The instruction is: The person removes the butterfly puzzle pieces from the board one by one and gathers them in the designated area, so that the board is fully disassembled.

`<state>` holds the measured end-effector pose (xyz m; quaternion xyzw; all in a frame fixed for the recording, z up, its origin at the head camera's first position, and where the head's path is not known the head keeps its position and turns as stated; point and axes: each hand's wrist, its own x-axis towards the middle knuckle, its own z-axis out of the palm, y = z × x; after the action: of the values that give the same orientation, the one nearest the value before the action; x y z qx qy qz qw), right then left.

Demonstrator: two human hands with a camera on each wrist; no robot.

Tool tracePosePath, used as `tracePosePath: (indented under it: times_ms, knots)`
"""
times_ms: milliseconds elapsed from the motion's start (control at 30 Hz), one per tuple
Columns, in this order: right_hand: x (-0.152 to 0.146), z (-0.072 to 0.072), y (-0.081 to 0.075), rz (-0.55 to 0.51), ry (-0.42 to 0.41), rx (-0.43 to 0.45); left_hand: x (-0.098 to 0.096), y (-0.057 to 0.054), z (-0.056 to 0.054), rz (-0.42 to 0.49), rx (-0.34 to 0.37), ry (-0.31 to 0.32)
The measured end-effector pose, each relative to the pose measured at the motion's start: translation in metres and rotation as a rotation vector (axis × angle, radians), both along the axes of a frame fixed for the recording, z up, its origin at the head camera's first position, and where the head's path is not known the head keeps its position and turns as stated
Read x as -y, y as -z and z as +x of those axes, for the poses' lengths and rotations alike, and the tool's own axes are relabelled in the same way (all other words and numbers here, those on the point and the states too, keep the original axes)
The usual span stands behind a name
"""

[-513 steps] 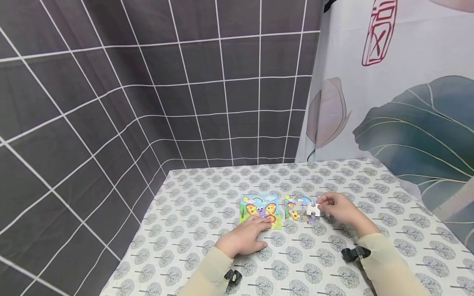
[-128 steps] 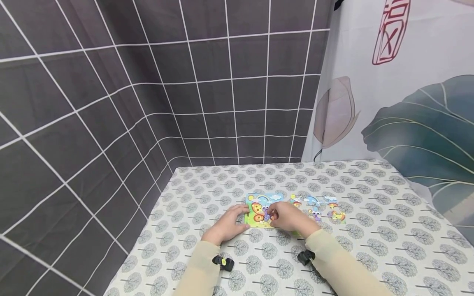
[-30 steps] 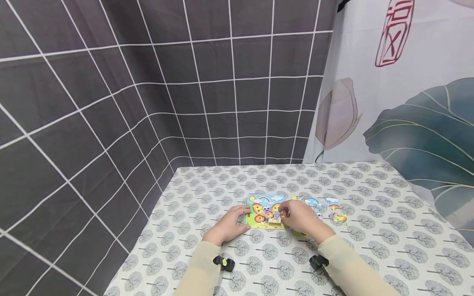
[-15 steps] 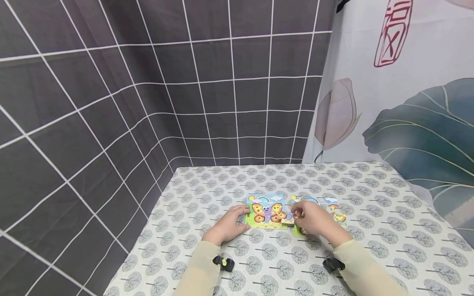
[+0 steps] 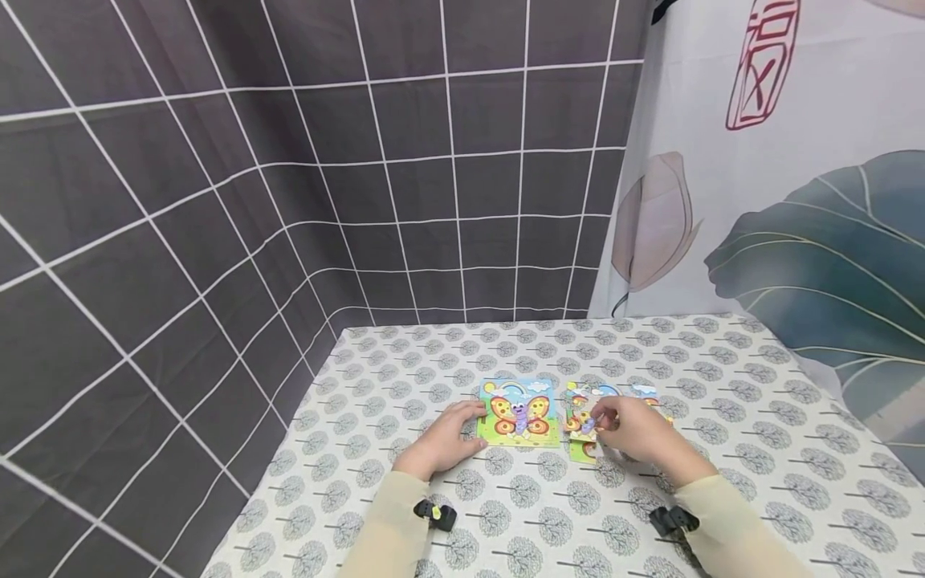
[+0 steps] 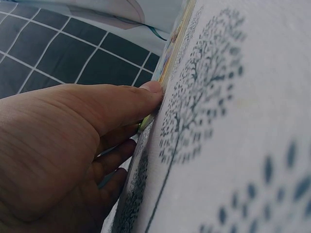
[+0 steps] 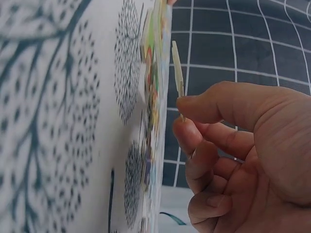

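Observation:
A square butterfly picture puzzle (image 5: 519, 427) lies on the patterned cloth, its picture whole in the head view. My left hand (image 5: 442, 441) rests at its left edge, fingers spread, with the thumb near the front corner; in the left wrist view the thumb tip touches the edge. My right hand (image 5: 636, 432) pinches a jigsaw piece (image 5: 580, 424) between thumb and fingers, above the loose pieces to the right. From the right wrist that thin piece (image 7: 177, 63) appears edge-on, raised off the cloth. A loose green piece (image 5: 582, 452) lies just below it.
More loose jigsaw pieces (image 5: 576, 388) lie behind the right hand, some partly covered by it. Another piece (image 5: 645, 392) shows beyond the knuckles. A dark gridded curtain (image 5: 433, 193) hangs behind the table, and a white flower-printed one (image 5: 672, 297) at the right.
Over the last second my right hand has carried the pinched piece rightward, from over the puzzle to over the loose pieces. The puzzle's lower right is uncovered. The left hand stays put.

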<state>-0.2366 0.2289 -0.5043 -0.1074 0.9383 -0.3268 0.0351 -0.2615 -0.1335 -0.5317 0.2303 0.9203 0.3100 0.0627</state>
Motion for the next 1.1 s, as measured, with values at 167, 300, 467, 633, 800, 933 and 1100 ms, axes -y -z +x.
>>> tracePosePath:
  times_ms: [167,300,467,633,800,933,1100]
  knots:
    - [-0.011,0.001,0.004,-0.024,0.006,0.000,0.000,0.001,-0.001,0.002,-0.007,0.006]
    - [-0.019,0.003,0.006,-0.056,-0.019,-0.017,0.000,0.001,-0.001,-0.004,-0.004,0.004]
    - [-0.027,0.006,0.005,-0.073,-0.038,-0.020,0.000,0.000,0.000,-0.003,0.000,-0.007]
    - [-0.035,0.007,0.006,-0.060,-0.035,-0.008,-0.001,-0.001,0.001,0.002,0.004,-0.007]
    - [-0.042,0.009,0.009,-0.076,-0.054,0.010,-0.001,-0.001,0.001,0.004,0.008,-0.010]
    - [-0.048,0.010,0.009,-0.071,-0.085,-0.006,-0.001,0.000,0.000,0.005,0.008,-0.012]
    - [-0.055,0.013,0.007,-0.067,-0.096,0.018,-0.001,0.001,0.000,0.010,0.006,-0.012]
